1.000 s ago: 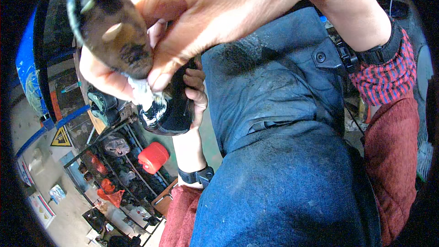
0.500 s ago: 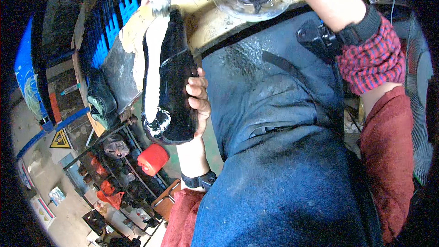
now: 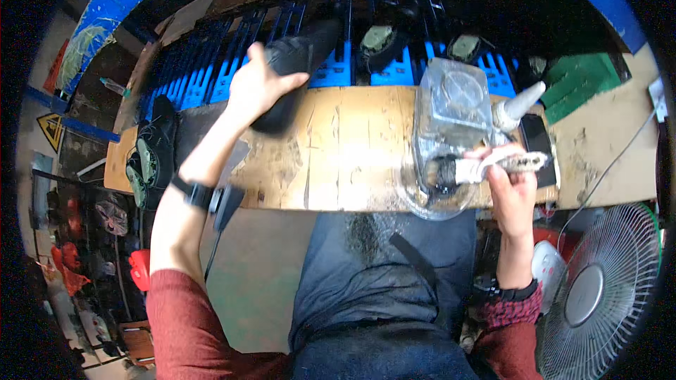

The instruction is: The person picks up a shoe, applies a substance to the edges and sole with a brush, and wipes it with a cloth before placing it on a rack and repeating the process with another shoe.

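Observation:
Above the far left side of the bench, my left hand (image 3: 259, 90) grips a black shoe (image 3: 290, 56), its fingers partly hidden behind it. The shoe is blurred and tilted, reaching over the blue slats (image 3: 331, 74). My right hand (image 3: 512, 181) is closed around the pale, wrapped handle of a brush (image 3: 468, 171). Its dark bristle end is down at a clear round bowl (image 3: 451, 210) near the bench's front edge. A clear boxy container (image 3: 454, 98) stands just behind the bowl, beside a whitish cone-tipped bottle (image 3: 521, 107).
Two black shoes with greenish soles (image 3: 380, 41) (image 3: 465, 48) lie on the slats. More dark shoes (image 3: 144, 162) rest at the bench's left end. A dark flat slab (image 3: 539, 151) lies right of the bowl. A mesh-guarded fan (image 3: 588, 295) stands at lower right.
The shoe has gone from close to me, white-coated underside showing, to over the slats. My right hand has taken the brush from the shoe to the bowl. The view has swung toward the bench.

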### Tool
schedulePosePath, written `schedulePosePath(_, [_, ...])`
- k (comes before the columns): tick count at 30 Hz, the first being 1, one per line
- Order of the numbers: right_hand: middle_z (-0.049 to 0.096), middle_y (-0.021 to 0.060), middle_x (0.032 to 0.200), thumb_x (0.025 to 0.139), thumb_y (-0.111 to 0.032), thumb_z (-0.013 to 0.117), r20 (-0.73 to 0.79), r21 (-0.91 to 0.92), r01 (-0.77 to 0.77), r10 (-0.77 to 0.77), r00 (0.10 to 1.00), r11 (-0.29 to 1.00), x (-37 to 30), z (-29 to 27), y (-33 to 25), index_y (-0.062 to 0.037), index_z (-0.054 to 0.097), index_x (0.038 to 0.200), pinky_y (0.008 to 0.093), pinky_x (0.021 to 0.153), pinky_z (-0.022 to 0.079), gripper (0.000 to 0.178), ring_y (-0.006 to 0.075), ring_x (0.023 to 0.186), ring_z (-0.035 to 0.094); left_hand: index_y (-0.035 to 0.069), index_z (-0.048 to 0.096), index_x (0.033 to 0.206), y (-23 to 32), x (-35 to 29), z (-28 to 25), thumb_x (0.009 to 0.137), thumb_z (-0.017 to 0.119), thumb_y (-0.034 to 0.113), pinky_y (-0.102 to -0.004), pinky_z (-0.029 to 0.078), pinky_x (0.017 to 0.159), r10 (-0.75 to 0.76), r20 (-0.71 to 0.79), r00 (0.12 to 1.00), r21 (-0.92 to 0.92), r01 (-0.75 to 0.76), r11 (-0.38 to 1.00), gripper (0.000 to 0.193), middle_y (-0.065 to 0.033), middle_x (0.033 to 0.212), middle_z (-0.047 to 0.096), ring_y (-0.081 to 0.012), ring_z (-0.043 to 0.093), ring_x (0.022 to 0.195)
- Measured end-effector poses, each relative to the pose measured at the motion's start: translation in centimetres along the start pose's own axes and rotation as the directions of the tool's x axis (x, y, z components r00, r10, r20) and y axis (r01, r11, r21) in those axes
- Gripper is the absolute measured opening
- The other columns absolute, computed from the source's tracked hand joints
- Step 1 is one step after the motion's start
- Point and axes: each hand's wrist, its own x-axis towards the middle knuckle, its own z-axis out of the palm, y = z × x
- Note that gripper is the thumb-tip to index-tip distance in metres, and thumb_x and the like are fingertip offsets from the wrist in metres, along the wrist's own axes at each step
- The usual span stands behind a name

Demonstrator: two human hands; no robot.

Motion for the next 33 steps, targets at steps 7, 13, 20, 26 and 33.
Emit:
schedulePosePath(7, [0.064,0.0198,0.106,0.091,-0.010,0.060,-0.033,-0.107,-0.093,0.090,0.995,0.990,0.4,-0.8,0.1,-0.0031,0.051,0.102,0.0321,0.083,0.048,0.016,0.0193,0.093,0.061,-0.003,0.040,0.130,4.5,13.0,7.0,0.070,0.077,0.051,-0.0429,0.051,0.088,0.014,0.178,0.984,0.173,-0.045,0.984,0.089,-0.0236,0.114,0.062,-0.0370,0.061,0.107])
schedulePosePath(13, [0.064,0.0177,0.104,0.092,-0.012,0.058,-0.102,-0.149,-0.162,0.148,0.984,0.976,1.1,-0.9,0.6,-0.0033,0.050,0.101,0.0330,0.085,0.046,0.015,0.0198,0.095,0.059,0.000,0.041,0.132,-0.4,11.9,9.3,0.071,0.070,0.061,-0.0457,0.045,0.097,0.246,-0.012,0.969,-0.036,-0.246,0.969,0.091,-0.0239,0.118,0.059,-0.0372,0.055,0.116])
schedulePosePath(20, [0.063,0.0105,0.096,0.095,-0.009,0.054,-0.152,-0.294,-0.191,0.151,0.977,0.936,0.5,-1.1,1.0,-0.0038,0.051,0.103,0.0251,0.070,0.049,0.011,0.0115,0.079,0.058,0.008,0.063,0.096,-24.8,0.4,-7.6,0.058,0.076,0.063,-0.0415,0.052,0.073,-0.154,-0.139,0.978,0.640,0.207,0.740,0.069,-0.0136,0.089,0.067,-0.0289,0.066,0.086])
schedulePosePath(26, [0.064,0.0074,0.089,0.088,-0.007,0.062,-0.021,-0.765,0.018,-0.053,0.998,0.643,-0.4,-0.7,1.0,-0.0024,0.061,0.094,0.0279,0.074,0.046,0.008,0.0161,0.083,0.060,-0.002,0.054,0.108,-26.0,-5.7,-7.7,0.054,0.087,0.033,-0.0439,0.051,0.080,-0.171,0.087,0.981,0.583,0.089,0.808,0.072,-0.0230,0.100,0.062,-0.0374,0.061,0.094])
schedulePosePath(33, [0.066,0.0111,0.097,0.086,-0.012,0.064,0.243,-0.782,0.226,-0.050,0.969,0.580,0.2,1.5,0.4,-0.0042,0.059,0.099,0.0340,0.080,0.049,0.015,0.0276,0.091,0.063,-0.004,0.027,0.142,-19.3,-10.7,-8.5,0.041,0.092,0.025,-0.0404,0.042,0.100,-0.279,0.412,0.867,0.378,0.116,0.919,0.124,-0.0306,0.125,0.052,-0.0399,0.051,0.119])
